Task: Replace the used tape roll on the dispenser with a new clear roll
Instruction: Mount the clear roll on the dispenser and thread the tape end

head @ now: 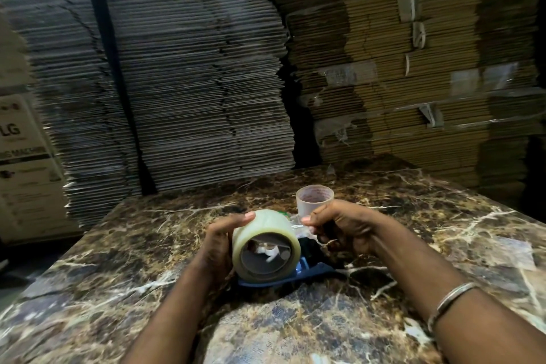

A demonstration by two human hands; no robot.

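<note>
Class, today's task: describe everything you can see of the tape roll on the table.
The tape roll is a thick, pale, clear-looking roll with a grey core. It sits on the blue dispenser on the marble table, its open side facing the camera. White spokes show inside the core. The left hand grips its left side, thumb on top. The right hand pinches a crinkled loose end at its upper right.
</note>
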